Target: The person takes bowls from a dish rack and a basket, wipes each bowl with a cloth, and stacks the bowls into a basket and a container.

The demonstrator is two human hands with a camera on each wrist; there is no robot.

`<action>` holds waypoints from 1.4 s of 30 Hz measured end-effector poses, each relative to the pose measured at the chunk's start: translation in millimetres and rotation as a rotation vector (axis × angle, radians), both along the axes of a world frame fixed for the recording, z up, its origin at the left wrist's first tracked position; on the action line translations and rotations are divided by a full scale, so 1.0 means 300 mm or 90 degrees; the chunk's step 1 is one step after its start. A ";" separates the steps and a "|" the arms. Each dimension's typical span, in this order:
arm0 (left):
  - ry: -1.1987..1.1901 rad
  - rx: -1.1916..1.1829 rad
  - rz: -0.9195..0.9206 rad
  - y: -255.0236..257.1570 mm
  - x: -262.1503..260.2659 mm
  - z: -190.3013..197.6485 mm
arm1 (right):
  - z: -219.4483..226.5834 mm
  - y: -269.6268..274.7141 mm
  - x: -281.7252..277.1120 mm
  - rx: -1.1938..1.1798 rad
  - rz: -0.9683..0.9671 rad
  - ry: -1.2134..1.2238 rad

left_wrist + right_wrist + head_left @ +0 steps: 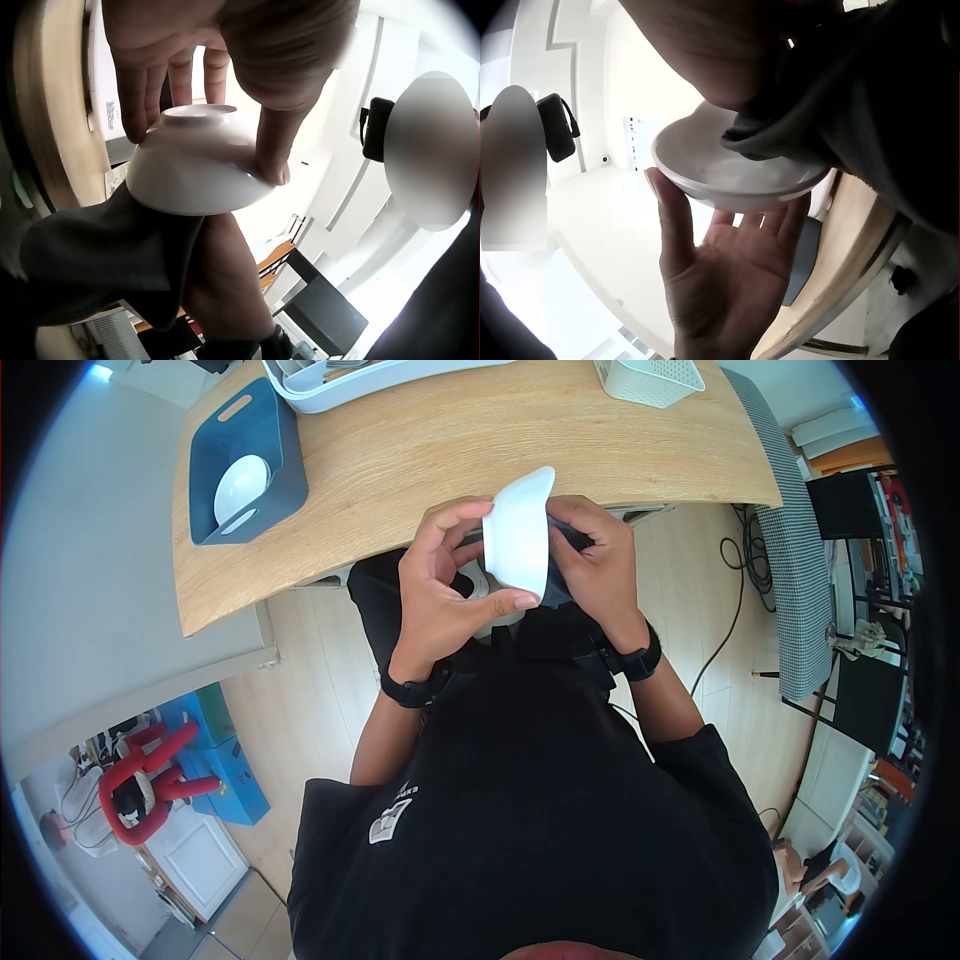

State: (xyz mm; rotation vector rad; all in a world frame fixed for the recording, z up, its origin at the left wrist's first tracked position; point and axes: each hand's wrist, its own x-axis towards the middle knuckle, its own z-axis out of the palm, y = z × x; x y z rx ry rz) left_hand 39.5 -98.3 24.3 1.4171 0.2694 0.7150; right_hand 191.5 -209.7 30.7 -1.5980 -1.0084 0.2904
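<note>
A white bowl [520, 530] is held on its side above the person's lap, at the table's near edge. My left hand [440, 580] grips it from outside, with the thumb near the rim and the fingers spread around the base. The bowl's foot ring [200, 111] shows in the left wrist view. My right hand [603, 560] holds a dark grey cloth [112, 255] against the bowl's open side. In the right wrist view, the cloth reaches into the hollow of the bowl [697, 154] and hides part of the inside. The right fingertips are hidden by cloth and bowl.
On the wooden table [400, 470], a blue-grey bin [285, 470] at the left holds a white bowl [243, 485]. A white dish rack [330, 395] stands at the back, and a white perforated basket [650, 382] at the back right. A black cable [735, 600] lies on the floor.
</note>
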 end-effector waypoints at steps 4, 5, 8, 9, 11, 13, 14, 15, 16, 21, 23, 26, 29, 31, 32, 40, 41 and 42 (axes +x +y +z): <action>-0.016 0.017 0.031 0.006 0.001 -0.007 | -0.001 0.001 -0.006 -0.009 0.036 0.020; -0.017 0.028 0.044 0.006 0.001 -0.012 | -0.008 -0.001 -0.005 -0.009 0.034 0.021; -0.005 0.009 0.055 0.004 0.006 -0.016 | -0.026 -0.008 -0.001 -0.019 0.082 0.016; -0.005 0.010 0.053 0.006 0.006 -0.020 | -0.025 -0.009 0.001 -0.026 0.117 0.021; 0.023 0.002 0.055 0.009 0.005 -0.027 | -0.023 -0.012 0.004 -0.032 0.153 0.028; 0.027 -0.010 0.046 0.012 0.002 -0.028 | -0.023 -0.016 0.005 -0.005 0.170 0.107; 0.030 -0.024 0.037 0.013 0.000 -0.028 | -0.024 -0.016 0.007 -0.005 0.171 0.107; 0.030 -0.024 0.038 0.014 0.000 -0.027 | -0.024 -0.016 0.012 0.013 0.161 0.123; 0.040 -0.033 0.017 0.013 -0.002 -0.026 | -0.024 -0.016 0.014 0.031 0.150 0.139; 0.037 -0.082 -0.031 0.002 -0.007 -0.025 | -0.007 -0.012 0.031 0.004 0.085 0.119; 0.003 -0.114 -0.032 0.005 -0.006 -0.029 | -0.012 -0.012 0.039 -0.003 0.071 0.099; -0.013 -0.164 -0.015 0.011 -0.021 0.001 | -0.046 -0.012 0.049 0.000 0.032 0.115; -0.072 -0.213 0.028 0.019 -0.022 -0.011 | -0.072 -0.016 0.057 -0.006 0.012 0.149; -0.054 -0.230 0.035 0.015 -0.027 -0.003 | -0.080 -0.022 0.056 -0.044 -0.010 0.201; -0.069 -0.254 0.035 0.013 -0.027 0.001 | -0.088 -0.022 0.055 -0.044 -0.010 0.201; -0.068 -0.113 0.020 0.022 -0.016 0.019 | -0.104 -0.032 0.059 -0.001 0.000 0.254; -0.045 -0.058 0.031 0.025 -0.020 0.019 | -0.102 -0.034 0.059 -0.001 0.002 0.254; -0.022 -0.004 0.042 0.028 -0.024 0.018 | -0.092 -0.037 0.059 0.013 0.003 0.283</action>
